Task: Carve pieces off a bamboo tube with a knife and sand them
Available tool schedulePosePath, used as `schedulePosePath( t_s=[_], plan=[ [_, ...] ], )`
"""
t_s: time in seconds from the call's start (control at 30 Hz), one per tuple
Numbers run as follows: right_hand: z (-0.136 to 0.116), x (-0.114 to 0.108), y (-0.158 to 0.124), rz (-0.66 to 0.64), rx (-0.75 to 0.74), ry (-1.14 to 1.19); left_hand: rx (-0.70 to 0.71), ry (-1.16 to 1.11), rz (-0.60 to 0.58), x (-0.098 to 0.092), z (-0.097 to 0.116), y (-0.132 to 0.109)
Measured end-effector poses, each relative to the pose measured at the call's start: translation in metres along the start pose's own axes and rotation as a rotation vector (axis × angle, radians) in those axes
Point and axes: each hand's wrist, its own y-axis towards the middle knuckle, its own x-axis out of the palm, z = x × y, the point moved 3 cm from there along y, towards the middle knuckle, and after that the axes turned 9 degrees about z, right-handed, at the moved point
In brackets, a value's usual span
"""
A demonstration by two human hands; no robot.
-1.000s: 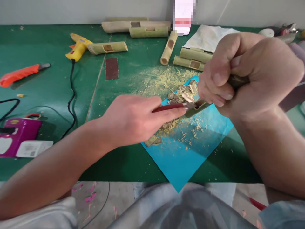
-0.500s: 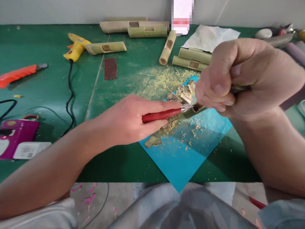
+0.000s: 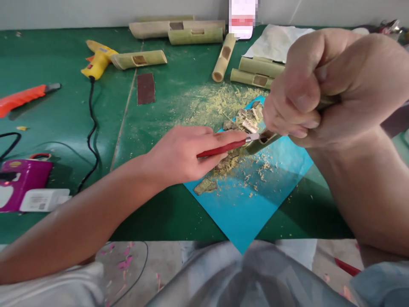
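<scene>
My left hand is closed round the red handle of a carving knife, its short metal blade pointing right. The blade meets the cut opening of a green bamboo tube. My right hand is closed in a fist round that tube and hides most of it. Under both hands lies a blue sheet, strewn with fine shavings and several brown bark-like chips.
Several cut bamboo tubes lie at the back. On the left are a yellow glue gun with a black cord, an orange utility knife and a purple box. A brown sandpaper strip lies left of pale dust.
The knife has turned, so its blade shows more metal and its handle slopes more steeply. My right fist has risen slightly, and the tube's near end shows more. The view has shifted a little.
</scene>
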Motion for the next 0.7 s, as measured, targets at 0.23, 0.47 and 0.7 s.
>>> schedulePosePath(
  t_s=[0.23,0.47,0.7],
  plan=[
    [-0.001,-0.004,-0.002,0.036,0.061,-0.082,0.233,0.390,0.198,0.001,0.010,-0.006],
    [0.001,0.005,-0.005,0.100,0.023,0.027,0.298,0.467,0.228,-0.015,0.033,-0.009],
    [0.001,0.007,-0.006,0.107,0.041,-0.004,0.219,0.349,0.225,-0.024,0.039,-0.010]
  ],
)
